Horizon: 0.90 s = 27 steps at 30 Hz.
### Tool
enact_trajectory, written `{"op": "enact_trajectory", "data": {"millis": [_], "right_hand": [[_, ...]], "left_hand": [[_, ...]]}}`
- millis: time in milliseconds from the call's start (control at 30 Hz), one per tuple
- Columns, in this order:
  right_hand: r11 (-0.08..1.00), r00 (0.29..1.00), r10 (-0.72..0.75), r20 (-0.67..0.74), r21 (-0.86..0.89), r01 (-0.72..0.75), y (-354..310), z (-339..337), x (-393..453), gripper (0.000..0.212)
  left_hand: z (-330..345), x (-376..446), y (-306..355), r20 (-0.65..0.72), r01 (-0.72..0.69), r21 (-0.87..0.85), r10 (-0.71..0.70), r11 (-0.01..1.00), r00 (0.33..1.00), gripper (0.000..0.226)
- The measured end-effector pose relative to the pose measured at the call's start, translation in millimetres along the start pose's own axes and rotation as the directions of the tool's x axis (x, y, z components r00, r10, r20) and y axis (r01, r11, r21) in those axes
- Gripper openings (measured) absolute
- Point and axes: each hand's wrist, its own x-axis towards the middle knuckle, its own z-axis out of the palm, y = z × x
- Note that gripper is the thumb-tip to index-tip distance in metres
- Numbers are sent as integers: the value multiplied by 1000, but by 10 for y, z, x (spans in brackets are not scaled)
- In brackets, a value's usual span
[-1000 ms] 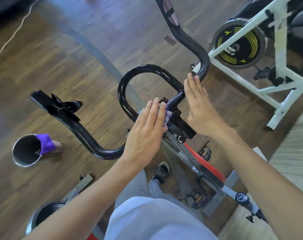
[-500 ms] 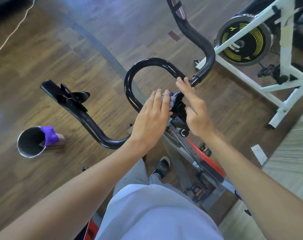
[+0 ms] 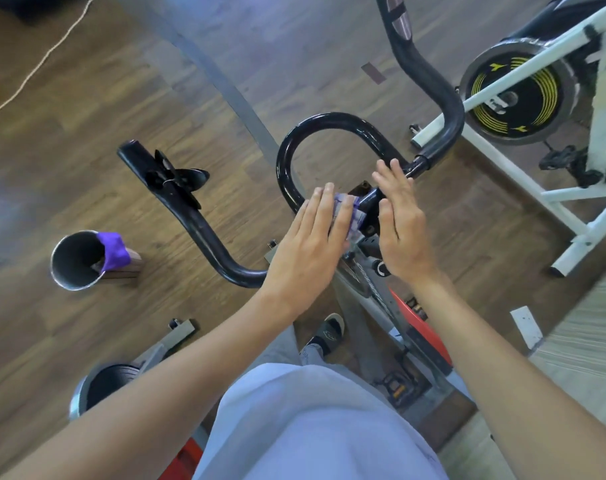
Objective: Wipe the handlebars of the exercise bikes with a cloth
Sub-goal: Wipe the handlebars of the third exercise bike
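Note:
The black handlebar [image 3: 329,119] of the bike in front of me has a centre loop, a left arm [image 3: 190,216] and a right arm [image 3: 433,81]. My left hand [image 3: 308,237] lies flat with straight fingers and presses a pale purple cloth [image 3: 355,213] against the bar where the loop meets the stem. The cloth shows between and beside its fingers. My right hand [image 3: 402,223] is flat too, fingers straight, resting over the stem clamp just right of the cloth and touching the bar.
A metal cup [image 3: 73,261] with a purple cloth [image 3: 113,251] draped over its rim stands on the wooden floor at left. A white bike frame [image 3: 502,81] with a yellow-striped flywheel [image 3: 516,95] stands at right. Another metal container [image 3: 100,386] sits lower left. My foot [image 3: 329,330] is below the bar.
My right hand has straightened from a fingertip touch at the cloth to lying flat over the clamp. My left hand has slid slightly along the bar with the cloth.

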Motion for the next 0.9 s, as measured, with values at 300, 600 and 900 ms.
{"op": "enact_trajectory", "data": {"millis": [300,600,900], "right_hand": [[923,991,-105,88,-363,130,24,89,3,45],[922,987,-130,93,-354,155,8,79,0,44],[826,939,-292,183,-446,345,-41,84,-59,40]], "left_hand": [[-39,-300,-86,16,34,25,-34,999,999,60],[-27,-1045,-460,-136,53,124,-36,991,990,51],[-3,-705,-226,-207,160,115,-134,980,969,51]]}}
